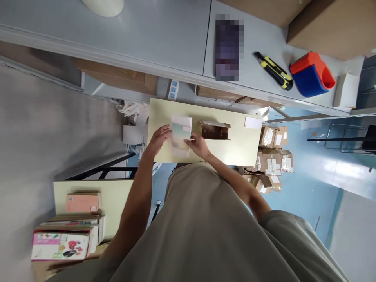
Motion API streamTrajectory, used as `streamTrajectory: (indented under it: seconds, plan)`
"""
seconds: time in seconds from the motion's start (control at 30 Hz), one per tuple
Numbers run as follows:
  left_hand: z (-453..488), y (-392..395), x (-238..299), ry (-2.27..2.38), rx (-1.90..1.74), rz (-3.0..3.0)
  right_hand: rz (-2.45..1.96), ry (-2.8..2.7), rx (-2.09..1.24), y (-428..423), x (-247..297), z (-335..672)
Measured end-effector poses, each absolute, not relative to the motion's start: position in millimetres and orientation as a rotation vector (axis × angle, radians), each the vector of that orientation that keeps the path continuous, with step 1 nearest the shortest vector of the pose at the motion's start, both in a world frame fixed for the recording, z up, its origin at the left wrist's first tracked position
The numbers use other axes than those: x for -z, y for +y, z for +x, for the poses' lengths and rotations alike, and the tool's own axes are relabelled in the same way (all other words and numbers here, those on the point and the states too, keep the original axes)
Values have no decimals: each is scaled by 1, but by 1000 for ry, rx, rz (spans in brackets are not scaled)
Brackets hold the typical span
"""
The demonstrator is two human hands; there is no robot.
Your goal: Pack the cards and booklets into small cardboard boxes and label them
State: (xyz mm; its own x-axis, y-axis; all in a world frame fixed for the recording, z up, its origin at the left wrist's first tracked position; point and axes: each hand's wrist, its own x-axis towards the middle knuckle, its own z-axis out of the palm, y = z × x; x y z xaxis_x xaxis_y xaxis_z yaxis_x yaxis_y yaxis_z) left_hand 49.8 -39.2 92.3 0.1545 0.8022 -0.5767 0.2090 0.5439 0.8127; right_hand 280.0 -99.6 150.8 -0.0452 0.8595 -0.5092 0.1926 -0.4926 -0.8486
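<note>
A flat pale rectangular packet [179,137], pinkish and light green with some blur, is in front of me over the cream tabletop [237,150]. My right hand [199,145] pinches its right edge, the thumb lying over its face. At the packet's left edge is my left hand [159,138], its fingers stretched out and slightly apart; whether they touch the edge is hard to make out. Just right of the packet sits an open brown cardboard box [215,131], long and narrow. Near the tabletop's right end lies a white label sheet [253,122].
Above runs a grey bench [164,35] bearing a yellow-black utility knife [273,70], a red-blue tape dispenser [313,74] and a pixelated dark object [229,49]. Small taped cartons [272,160] pile up on the right. Colourful boxes [60,244] are stacked lower left. A power strip [173,90] hangs behind.
</note>
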Motion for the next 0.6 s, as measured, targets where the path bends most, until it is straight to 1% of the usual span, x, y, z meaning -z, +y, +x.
streamTrajectory:
  seconds: [0.13,0.3,0.43,0.6]
  plan:
    - [74,-39,-147,1123,-464,1022,-1523,-910,-1594,-120,-175,324]
    - [131,-41,-195,1165,-470,1161,-1464,-904,-1523,-131,-181,369]
    - [161,-43,-222,1225,-551,1315,-1521,-1268,-1422,-128,-176,417]
    - [181,-44,-267,1303,-557,1682,-1914,-1794,-1116,-115,-158,471]
